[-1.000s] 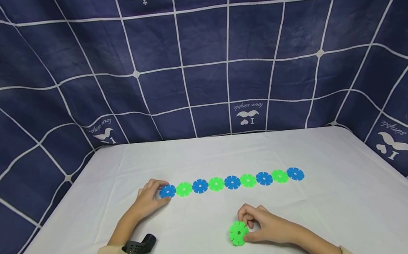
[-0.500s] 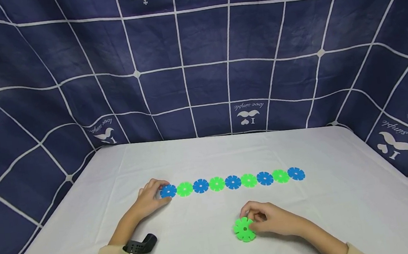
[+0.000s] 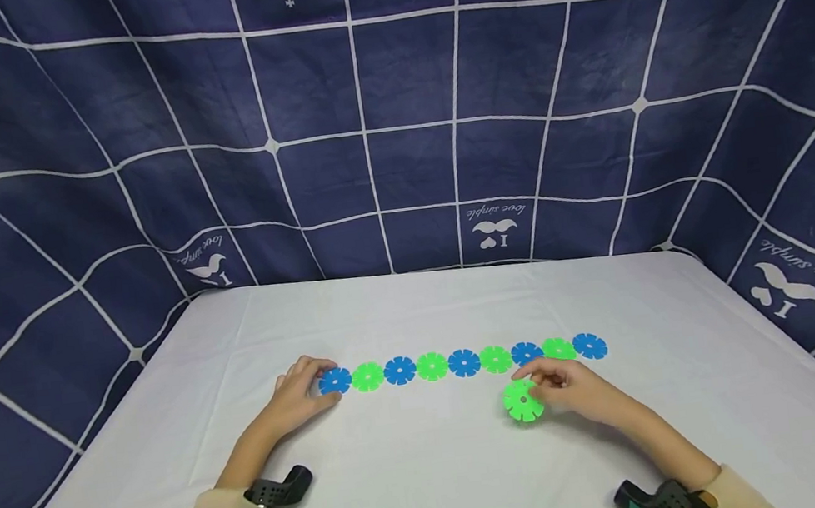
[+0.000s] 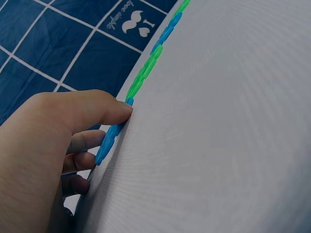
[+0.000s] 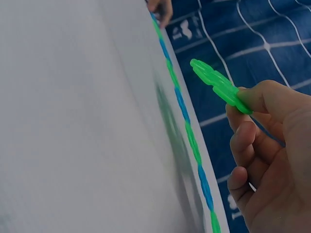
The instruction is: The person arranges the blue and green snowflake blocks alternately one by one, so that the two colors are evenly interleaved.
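A row of flat, notched plastic discs, blue and green by turns, lies across the white table. At its left end is a blue disc [image 3: 335, 381], which my left hand [image 3: 297, 396] grips by the edge between thumb and fingers. My right hand [image 3: 577, 390] pinches a loose green disc [image 3: 521, 403] between thumb and forefinger, just on the near side of the row. In the right wrist view this green disc [image 5: 216, 85] is raised off the table, its shadow falling on the cloth. A blue disc [image 3: 589, 346] ends the row at the right.
White cloth covers the table [image 3: 402, 472]. A navy curtain [image 3: 413, 169] with white grid lines hangs behind and at both sides. Each wrist wears a black camera strap, the left strap [image 3: 279, 491] and the right strap [image 3: 658, 502].
My right hand has carried the green disc away from me and to the right, from the near part of the table up to the row. My left hand has stayed at the left-end blue disc.
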A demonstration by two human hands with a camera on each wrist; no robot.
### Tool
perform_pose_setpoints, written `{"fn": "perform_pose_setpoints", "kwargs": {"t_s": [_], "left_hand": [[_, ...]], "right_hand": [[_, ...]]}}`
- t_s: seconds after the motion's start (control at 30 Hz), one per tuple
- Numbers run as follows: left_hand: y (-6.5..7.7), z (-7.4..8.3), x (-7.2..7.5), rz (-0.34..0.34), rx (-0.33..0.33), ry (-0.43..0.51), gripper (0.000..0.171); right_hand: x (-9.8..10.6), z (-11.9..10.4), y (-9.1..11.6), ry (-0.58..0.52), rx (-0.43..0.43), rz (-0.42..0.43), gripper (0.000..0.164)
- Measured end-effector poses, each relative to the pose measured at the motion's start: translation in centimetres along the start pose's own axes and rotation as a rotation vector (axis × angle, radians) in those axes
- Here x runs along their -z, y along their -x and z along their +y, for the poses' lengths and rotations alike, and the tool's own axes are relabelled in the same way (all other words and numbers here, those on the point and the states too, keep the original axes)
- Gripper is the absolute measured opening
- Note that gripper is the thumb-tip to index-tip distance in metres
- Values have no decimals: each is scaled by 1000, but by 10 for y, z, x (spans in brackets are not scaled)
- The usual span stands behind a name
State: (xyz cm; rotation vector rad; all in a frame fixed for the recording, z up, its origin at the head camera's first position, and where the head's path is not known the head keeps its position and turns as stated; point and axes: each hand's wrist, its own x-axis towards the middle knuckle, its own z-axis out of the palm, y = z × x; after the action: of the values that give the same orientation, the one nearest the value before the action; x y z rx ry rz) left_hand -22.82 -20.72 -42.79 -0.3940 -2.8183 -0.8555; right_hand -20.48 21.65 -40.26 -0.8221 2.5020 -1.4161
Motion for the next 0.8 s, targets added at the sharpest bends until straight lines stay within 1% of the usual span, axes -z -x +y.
{"fn": "perform_pose_setpoints", "kwargs": {"t_s": [0.1, 0.2, 0.4, 0.63, 0.8], "left_hand": [[-1, -1, 0, -11, 14, -3, 45], [-2, -2, 0, -36, 36, -3, 45], [-3, -2, -1, -60, 64, -24, 45], [-4, -2, -1, -60, 66, -19, 45], [-4, -2, 0, -61, 68, -24, 45]], "right_hand": [[14, 8, 1, 8, -45, 71, 28], [29, 16, 4, 23, -81, 151, 30], [52, 34, 13, 93, -186, 320, 33], [68, 47, 22, 137, -277, 465, 39], [77, 60, 28, 172, -333, 602, 42]]}}
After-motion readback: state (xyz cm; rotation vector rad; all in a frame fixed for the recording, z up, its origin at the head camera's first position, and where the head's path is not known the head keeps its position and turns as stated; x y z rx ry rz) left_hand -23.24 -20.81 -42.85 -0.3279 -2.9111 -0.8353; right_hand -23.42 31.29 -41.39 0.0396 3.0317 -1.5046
